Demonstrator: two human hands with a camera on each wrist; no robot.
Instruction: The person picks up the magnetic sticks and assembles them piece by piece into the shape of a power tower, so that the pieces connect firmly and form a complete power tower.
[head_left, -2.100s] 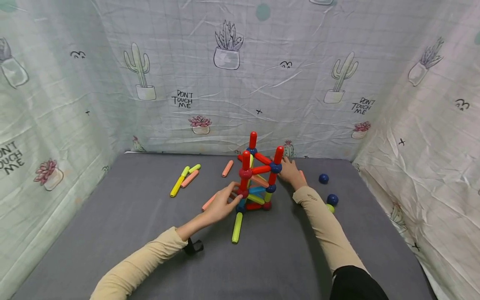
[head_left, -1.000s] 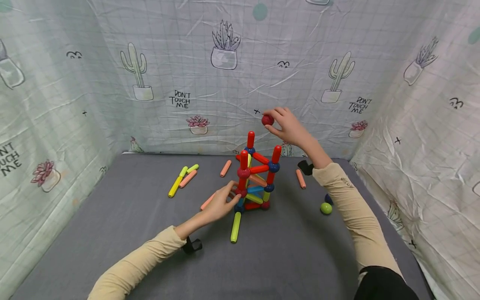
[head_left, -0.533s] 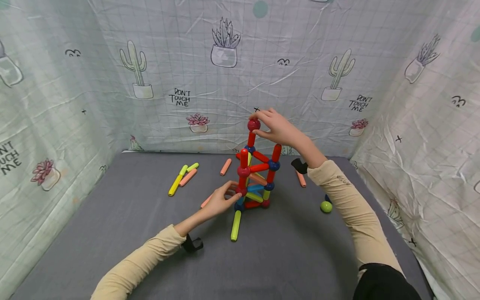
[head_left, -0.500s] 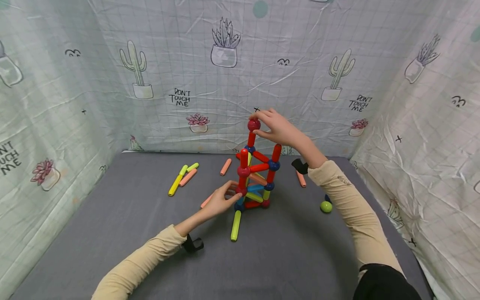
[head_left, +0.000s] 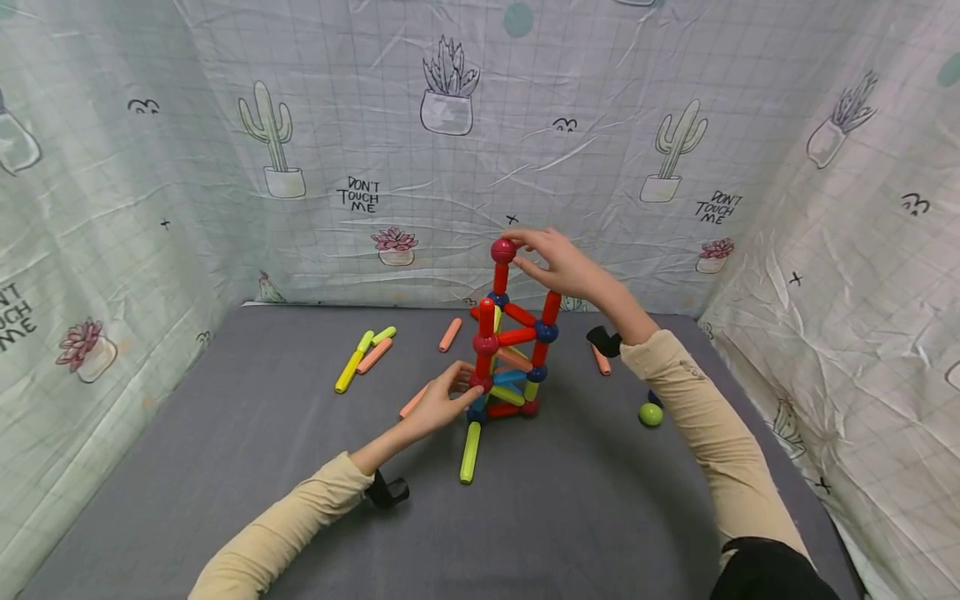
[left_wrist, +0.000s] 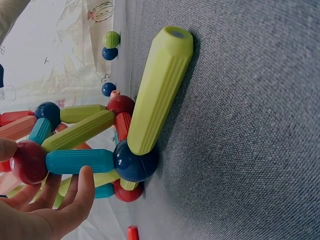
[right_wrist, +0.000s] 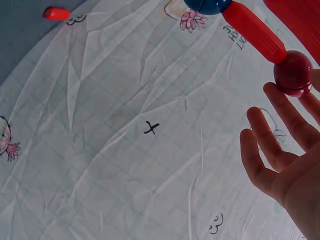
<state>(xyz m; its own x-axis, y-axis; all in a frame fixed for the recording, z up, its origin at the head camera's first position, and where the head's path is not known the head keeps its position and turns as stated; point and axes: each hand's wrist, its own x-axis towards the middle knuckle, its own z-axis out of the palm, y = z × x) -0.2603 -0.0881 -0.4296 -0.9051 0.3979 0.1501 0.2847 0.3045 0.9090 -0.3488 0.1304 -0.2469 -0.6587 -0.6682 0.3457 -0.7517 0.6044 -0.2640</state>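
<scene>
A tower of coloured magnetic rods and balls stands in the middle of the table. My left hand (head_left: pixel 438 402) pinches a red ball (left_wrist: pixel 29 162) low on its near left corner, thumb and fingers on either side. The red ball (head_left: pixel 503 251) at the top sits on an upright red rod (head_left: pixel 500 279). My right hand (head_left: pixel 566 265) holds this top ball lightly by the fingertips, with its other fingers spread in the right wrist view. Two more red rods, one at the front left (head_left: pixel 487 317) and one at the right (head_left: pixel 551 307), stand without balls on top.
A yellow-green rod (head_left: pixel 470 452) juts toward me from the tower's blue base ball (left_wrist: pixel 135 161). Loose yellow (head_left: pixel 348 372) and salmon rods (head_left: pixel 374 356) lie left and behind. On the right lie a salmon rod (head_left: pixel 601 360), a green ball (head_left: pixel 650 414) and a partly hidden blue ball.
My right hand came up from behind the tower with a red ball and set it on the rear rod. Its fingers have since slid slightly right on the ball. My left hand stayed put.
</scene>
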